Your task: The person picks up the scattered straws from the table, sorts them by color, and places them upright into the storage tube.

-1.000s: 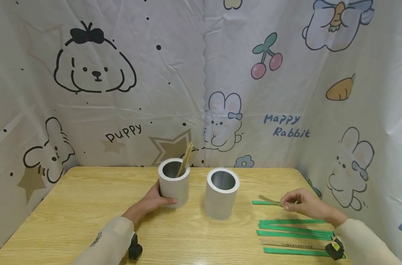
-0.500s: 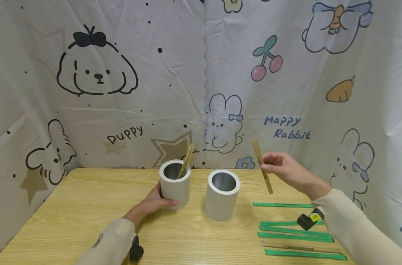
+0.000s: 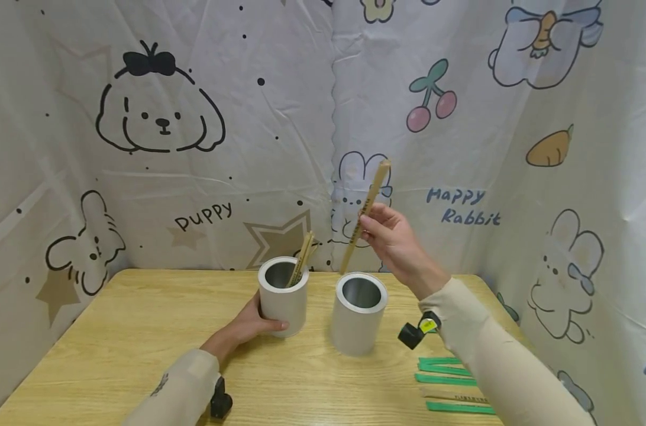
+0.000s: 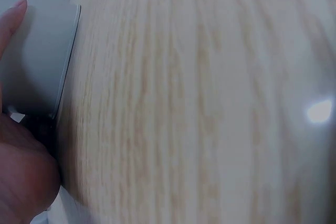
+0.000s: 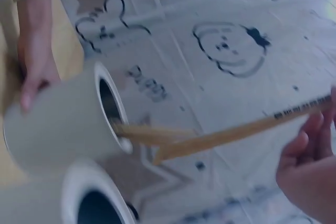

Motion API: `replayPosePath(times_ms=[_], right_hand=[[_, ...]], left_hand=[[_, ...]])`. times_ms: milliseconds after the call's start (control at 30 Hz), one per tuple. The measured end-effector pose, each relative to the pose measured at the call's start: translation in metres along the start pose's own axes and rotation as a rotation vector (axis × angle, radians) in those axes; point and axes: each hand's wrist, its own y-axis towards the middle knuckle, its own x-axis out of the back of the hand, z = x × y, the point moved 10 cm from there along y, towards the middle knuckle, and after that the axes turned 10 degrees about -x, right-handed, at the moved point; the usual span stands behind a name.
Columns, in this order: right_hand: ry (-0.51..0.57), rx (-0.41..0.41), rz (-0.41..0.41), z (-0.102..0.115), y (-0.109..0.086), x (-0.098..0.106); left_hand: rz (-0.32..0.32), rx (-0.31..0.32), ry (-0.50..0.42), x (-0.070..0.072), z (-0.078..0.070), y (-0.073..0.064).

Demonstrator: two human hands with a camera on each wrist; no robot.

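My left hand (image 3: 254, 322) grips the side of a white cylindrical can (image 3: 283, 310), thumb across its front. Several slim brown paper-wrapped sticks (image 3: 300, 260) lean inside that can and poke out over its rim. A second white can (image 3: 355, 331), with only its grey inner wall showing, stands to its right. Above and behind this second can, my right hand (image 3: 394, 239) pinches another brown paper-wrapped stick (image 3: 368, 207) with dark printing. The stick slants, top to the right, its lower end just above the second can's far rim. In the right wrist view it points toward the first can's mouth.
Several green-wrapped sticks (image 3: 445, 378) lie at the table's right front, partly under my right forearm. A brown stick (image 3: 440, 393) lies among them. A curtain (image 3: 280, 148) with cartoon prints hangs right behind the wooden table (image 3: 115, 349).
My right hand has lifted the brown paper-wrapped stick off the table and carried it up and left to the cans, turning it upright. My left hand has kept its grip on the can.
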Motion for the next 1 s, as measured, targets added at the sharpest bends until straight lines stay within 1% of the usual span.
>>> replayPosePath(times_ms=[133,267,333,500,633,733,767,867,1000], right_hand=[[0.025,0.002,-0.062,-0.017,0.012,-0.021],[-0.001,0.011,-0.089,-0.03,0.022,-0.039],[-0.02,0.018,-0.117,-0.037,0.027,-0.045],[-0.095,0.003,-0.184,-0.054,0.037,-0.055],[-0.199,-0.026,-0.179,-0.067,0.042,-0.063],[-0.323,-0.038,-0.142,-0.075,0.044,-0.068],[-0.367,-0.028,-0.125,-0.076,0.044,-0.07],[-0.473,-0.002,-0.108,-0.074,0.042,-0.069],[-0.548,0.022,-0.132,-0.061,0.037,-0.059]], left_hand=[[0.003,-0.006,0.002,0.0,0.002,0.001],[0.003,-0.014,-0.01,0.0,0.004,0.003],[0.005,-0.009,-0.021,0.0,0.004,0.004],[0.012,-0.004,-0.01,0.001,0.004,0.002],[0.013,0.003,-0.006,0.0,0.002,0.002],[0.015,0.012,-0.009,0.0,0.002,0.003],[0.015,0.019,-0.011,-0.001,0.002,0.003],[0.022,0.02,-0.003,-0.002,0.002,0.003],[0.029,0.012,0.002,-0.001,0.002,0.003]])
